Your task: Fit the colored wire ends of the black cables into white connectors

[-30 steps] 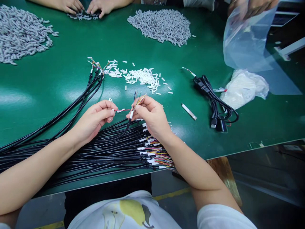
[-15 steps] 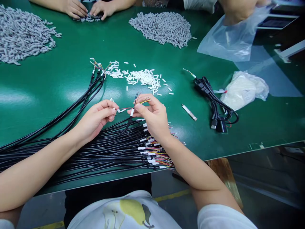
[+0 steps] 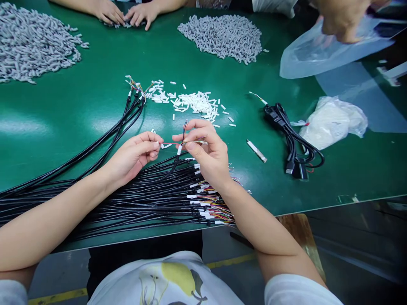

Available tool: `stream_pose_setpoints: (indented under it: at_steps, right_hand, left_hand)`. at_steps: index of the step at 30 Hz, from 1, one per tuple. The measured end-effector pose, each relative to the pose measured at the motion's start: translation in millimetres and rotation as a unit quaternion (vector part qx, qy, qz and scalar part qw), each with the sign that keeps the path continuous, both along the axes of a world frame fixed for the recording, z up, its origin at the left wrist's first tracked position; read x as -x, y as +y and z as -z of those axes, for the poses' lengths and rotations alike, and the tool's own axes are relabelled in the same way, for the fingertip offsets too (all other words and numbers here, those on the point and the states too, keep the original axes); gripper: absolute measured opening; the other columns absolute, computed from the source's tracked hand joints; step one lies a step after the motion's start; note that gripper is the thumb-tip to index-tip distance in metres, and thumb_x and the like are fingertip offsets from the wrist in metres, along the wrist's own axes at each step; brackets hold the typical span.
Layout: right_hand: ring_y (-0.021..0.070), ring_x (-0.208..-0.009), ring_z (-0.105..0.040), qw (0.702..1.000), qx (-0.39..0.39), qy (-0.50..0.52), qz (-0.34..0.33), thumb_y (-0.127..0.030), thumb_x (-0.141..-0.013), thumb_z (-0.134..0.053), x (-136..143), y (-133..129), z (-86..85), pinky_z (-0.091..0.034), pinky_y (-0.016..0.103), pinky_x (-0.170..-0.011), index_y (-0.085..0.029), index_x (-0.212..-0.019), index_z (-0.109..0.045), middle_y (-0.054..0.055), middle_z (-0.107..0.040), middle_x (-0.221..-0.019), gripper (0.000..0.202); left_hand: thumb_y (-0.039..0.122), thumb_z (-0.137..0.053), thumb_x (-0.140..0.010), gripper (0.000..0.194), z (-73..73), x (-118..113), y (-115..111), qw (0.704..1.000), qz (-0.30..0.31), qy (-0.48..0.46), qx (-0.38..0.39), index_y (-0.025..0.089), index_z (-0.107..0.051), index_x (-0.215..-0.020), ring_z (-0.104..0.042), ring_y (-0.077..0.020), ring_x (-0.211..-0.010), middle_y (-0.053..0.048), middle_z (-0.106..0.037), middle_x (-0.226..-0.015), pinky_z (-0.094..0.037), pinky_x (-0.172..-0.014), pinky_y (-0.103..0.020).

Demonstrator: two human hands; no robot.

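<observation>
My left hand (image 3: 135,156) pinches the end of a thin red wire (image 3: 170,143); a small white bit shows at its fingertips. The wire runs to the split end of a black cable (image 3: 178,160), which has a white sleeve (image 3: 179,149) and points upward. My right hand (image 3: 211,154) is closed on the cable's other thin wires just above the sleeve, thumb against fingers. Dark wires stick up between its fingers, and lighter ones run to the right. Under both hands lies a thick row of black cables (image 3: 136,203) with white sleeves and bare coloured wires at their right ends.
Loose white tubes (image 3: 197,103) lie beyond my hands. Further right are a white-handled tool (image 3: 257,151), a coiled black cable (image 3: 286,135) and a tied bag (image 3: 333,123). Grey pieces (image 3: 222,38) form piles; co-workers' hands (image 3: 140,15) and a clear bag (image 3: 311,51) are across the table.
My right fingers have shifted from beside the sleeve to the wires above it, and the yellowish wires now lie flatter. A co-worker's hand has moved with the clear bag. The view has shifted slightly.
</observation>
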State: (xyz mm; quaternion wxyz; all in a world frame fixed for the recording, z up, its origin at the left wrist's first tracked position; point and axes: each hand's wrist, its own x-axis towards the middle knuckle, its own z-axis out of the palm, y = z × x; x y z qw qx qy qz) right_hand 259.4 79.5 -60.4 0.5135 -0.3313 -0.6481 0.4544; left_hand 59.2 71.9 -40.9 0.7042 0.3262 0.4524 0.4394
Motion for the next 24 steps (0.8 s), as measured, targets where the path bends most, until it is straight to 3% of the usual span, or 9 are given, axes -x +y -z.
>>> stream_pose_setpoints:
  at_steps: [4,7,11,15,18,20,22,24]
  right_hand:
    - [0.0242,-0.112,-0.070,0.995,-0.088,-0.053,0.006,-0.027,-0.095,-0.060,-4,-3,-4.6,-0.062,0.048,-0.092,-0.027,-0.095,-0.064,0.005,-0.052,-0.128,0.003]
    - [0.0247,-0.113,-0.070,0.987,-0.142,-0.068,0.001,-0.020,-0.092,-0.062,-4,-5,-6.8,-0.060,0.049,-0.095,-0.025,-0.091,-0.064,0.005,-0.052,-0.129,0.006]
    - [0.0173,-0.097,-0.070,0.994,-0.066,-0.089,-0.016,-0.019,-0.088,-0.065,-1,-7,-9.7,-0.063,0.036,-0.080,-0.021,-0.085,-0.063,0.006,-0.056,-0.118,0.004]
    - [0.0108,-0.083,-0.061,0.993,-0.009,-0.122,-0.006,-0.017,-0.085,-0.065,1,-8,-13.5,-0.057,0.022,-0.061,-0.019,-0.079,-0.063,0.004,-0.057,-0.104,0.006]
    - [0.0101,-0.081,-0.058,0.992,-0.010,-0.130,-0.002,-0.015,-0.083,-0.064,2,-8,-14.6,-0.052,0.019,-0.055,-0.019,-0.077,-0.062,0.003,-0.058,-0.101,0.007]
    - [0.0105,-0.081,-0.058,0.991,-0.023,-0.133,0.000,-0.014,-0.083,-0.063,2,-9,-13.7,-0.051,0.018,-0.053,-0.019,-0.076,-0.061,0.003,-0.057,-0.098,0.009]
    - [0.0102,-0.079,-0.057,0.989,-0.050,-0.137,0.008,-0.013,-0.083,-0.062,4,-10,-11.8,-0.050,0.019,-0.053,-0.019,-0.077,-0.060,0.003,-0.057,-0.098,0.009]
    - [0.0093,-0.074,-0.055,0.985,-0.097,-0.143,0.024,-0.012,-0.084,-0.063,6,-11,-9.2,-0.052,0.023,-0.057,-0.020,-0.082,-0.061,0.003,-0.058,-0.099,0.008]
  left_hand:
    - [0.014,-0.075,-0.075,0.006,0.0,0,-1,0.999,0.004,0.017,-0.028,0.015,-0.072,-0.080,-0.048,-0.0068,-0.062,0.001,-0.058,-0.072,-0.039,-0.059,-0.019]
    - [0.019,-0.075,-0.078,0.007,1.2,0,-3,0.996,0.014,0.050,-0.069,0.016,-0.070,-0.082,-0.048,-0.0078,-0.062,0.002,-0.057,-0.071,-0.038,-0.058,-0.019]
    - [0.029,-0.076,-0.083,0.015,2.8,0,-7,0.974,0.023,0.112,-0.193,0.017,-0.068,-0.086,-0.050,-0.0090,-0.064,0.001,-0.060,-0.076,-0.041,-0.059,-0.021]
    - [0.025,-0.073,-0.087,0.014,1.9,1,-11,0.896,0.012,0.236,-0.377,0.020,-0.069,-0.099,-0.059,-0.0124,-0.077,-0.001,-0.067,-0.087,-0.048,-0.070,-0.024]
    - [0.021,-0.069,-0.090,0.003,-0.9,1,-12,0.817,0.013,0.322,-0.477,0.020,-0.070,-0.092,-0.059,-0.0132,-0.074,-0.001,-0.070,-0.084,-0.047,-0.070,-0.027]
    - [0.020,-0.067,-0.090,0.004,-3.3,0,-12,0.786,0.016,0.350,-0.510,0.020,-0.069,-0.087,-0.059,-0.0141,-0.073,-0.002,-0.071,-0.082,-0.047,-0.071,-0.028]
    - [0.018,-0.066,-0.089,0.007,-5.1,0,-12,0.791,0.015,0.357,-0.497,0.020,-0.068,-0.083,-0.058,-0.0141,-0.073,-0.001,-0.070,-0.079,-0.046,-0.071,-0.028]
    - [0.021,-0.066,-0.089,0.007,-5.5,-1,-13,0.841,0.011,0.335,-0.424,0.020,-0.066,-0.082,-0.057,-0.0129,-0.071,0.000,-0.066,-0.078,-0.045,-0.068,-0.026]
